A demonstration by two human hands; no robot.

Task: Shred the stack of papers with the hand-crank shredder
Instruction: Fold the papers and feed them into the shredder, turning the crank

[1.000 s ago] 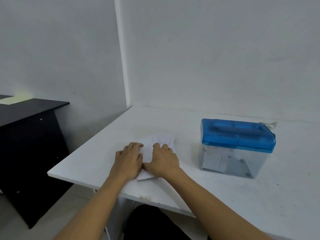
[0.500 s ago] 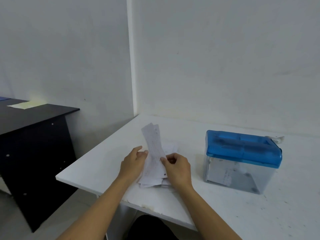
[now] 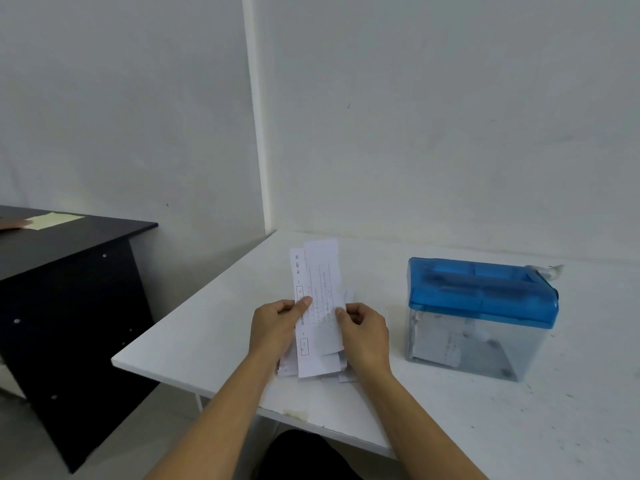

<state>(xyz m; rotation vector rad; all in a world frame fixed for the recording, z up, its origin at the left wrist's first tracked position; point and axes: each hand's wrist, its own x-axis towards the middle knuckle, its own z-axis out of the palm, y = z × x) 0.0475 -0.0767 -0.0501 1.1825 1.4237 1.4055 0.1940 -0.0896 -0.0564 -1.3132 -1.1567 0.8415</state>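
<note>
Two narrow printed paper strips (image 3: 320,289) stand tilted up off the white table (image 3: 450,427), pinched from both sides. My left hand (image 3: 275,327) grips their left edge with the thumb on the front, and my right hand (image 3: 363,332) grips the right edge. Under them lies the rest of the paper stack (image 3: 311,370), flat on the table. The hand-crank shredder (image 3: 481,317) stands to the right of my hands: a blue lid on a clear bin with paper scraps inside. Its pale crank handle (image 3: 549,270) pokes out at the lid's far right corner.
The white table sits in a corner of two pale walls, its left edge close to my left arm. A black desk (image 3: 69,289) stands to the left across a gap, with a yellowish sheet (image 3: 52,220) on top. Small specks dot the tabletop at the right.
Both hands lay flat on the stack a second ago. They have since lifted paper strips off it, holding them upright between the fingers, and a second strip now shows.
</note>
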